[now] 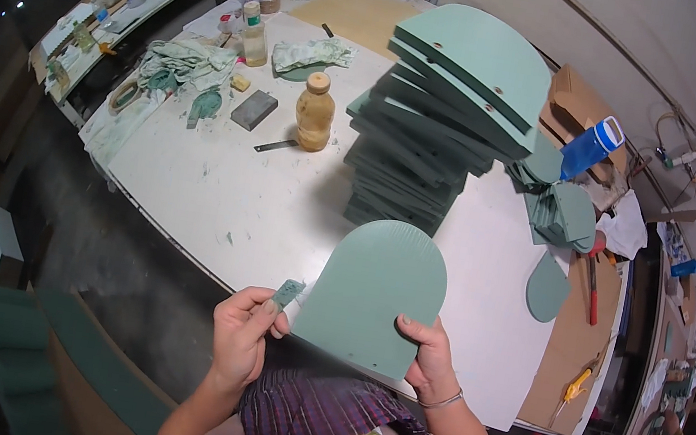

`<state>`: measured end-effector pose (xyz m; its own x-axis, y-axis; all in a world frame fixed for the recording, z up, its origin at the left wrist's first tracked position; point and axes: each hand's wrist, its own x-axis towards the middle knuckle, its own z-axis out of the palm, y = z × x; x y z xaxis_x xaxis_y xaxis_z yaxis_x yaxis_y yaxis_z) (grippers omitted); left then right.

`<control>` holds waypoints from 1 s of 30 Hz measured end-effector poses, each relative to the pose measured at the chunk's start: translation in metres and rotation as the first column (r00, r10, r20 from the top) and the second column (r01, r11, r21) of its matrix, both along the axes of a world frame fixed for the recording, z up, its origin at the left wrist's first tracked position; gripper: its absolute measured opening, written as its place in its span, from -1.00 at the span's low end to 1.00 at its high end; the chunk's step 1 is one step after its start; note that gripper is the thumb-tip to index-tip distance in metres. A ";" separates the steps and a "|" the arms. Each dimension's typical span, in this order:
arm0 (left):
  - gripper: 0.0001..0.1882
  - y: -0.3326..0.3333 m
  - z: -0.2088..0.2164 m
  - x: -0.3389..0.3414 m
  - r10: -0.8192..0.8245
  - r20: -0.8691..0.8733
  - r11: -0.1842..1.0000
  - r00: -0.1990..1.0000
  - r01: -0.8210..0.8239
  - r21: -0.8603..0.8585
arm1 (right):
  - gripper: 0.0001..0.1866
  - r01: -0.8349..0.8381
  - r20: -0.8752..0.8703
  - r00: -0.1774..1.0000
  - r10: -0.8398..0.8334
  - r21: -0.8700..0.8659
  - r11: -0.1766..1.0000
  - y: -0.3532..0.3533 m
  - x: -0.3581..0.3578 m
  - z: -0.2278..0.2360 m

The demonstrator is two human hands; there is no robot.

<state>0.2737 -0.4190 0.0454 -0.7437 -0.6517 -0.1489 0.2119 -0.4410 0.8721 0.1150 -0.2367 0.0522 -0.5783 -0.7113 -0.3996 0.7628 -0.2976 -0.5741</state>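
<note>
My right hand [428, 355] grips the lower right edge of a green board [371, 299] with a rounded top and a straight bottom edge. That board is tilted at the near edge of the table. At its lower left side, my left hand [246, 329] pinches a small flat green-smeared piece [288, 293] between thumb and fingers. Whether this piece touches the board's edge I cannot tell. Just beyond the held board rises a tall, uneven stack of similar green boards [472, 64], with small holes along the edge of the upper ones.
A capped bottle of tan liquid [315, 112], a grey block [255, 111] and crumpled cloths [185, 64] lie on the white table [189, 183]. To the right are a blue bottle [591, 149], small green rounded pieces [548, 287], a red-handled tool [594, 293] and a yellow-handled screwdriver [578, 383].
</note>
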 end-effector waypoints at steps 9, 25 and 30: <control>-0.86 -0.115 -0.010 -0.016 -0.300 -0.034 0.941 0.953 0.301 0.151 | -0.38 0.221 0.217 0.958 -0.190 -0.131 0.967 -0.092 0.032 -0.015; -0.97 -0.224 0.000 -0.048 -0.466 0.191 0.688 0.864 0.490 -0.536 | -0.26 0.467 0.011 0.881 -0.472 0.138 0.874 -0.132 0.043 0.004; -0.97 -0.227 0.003 -0.067 -0.522 0.188 0.491 0.832 0.473 -0.732 | -0.27 0.521 -0.017 0.851 -0.525 0.145 0.841 -0.130 0.040 0.010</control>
<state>0.2064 -0.6460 0.0484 -0.9703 -0.0354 0.2393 0.2201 0.2813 0.9340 0.1547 -0.3664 0.0627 -0.8382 -0.2422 -0.4887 0.5297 -0.5747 -0.6238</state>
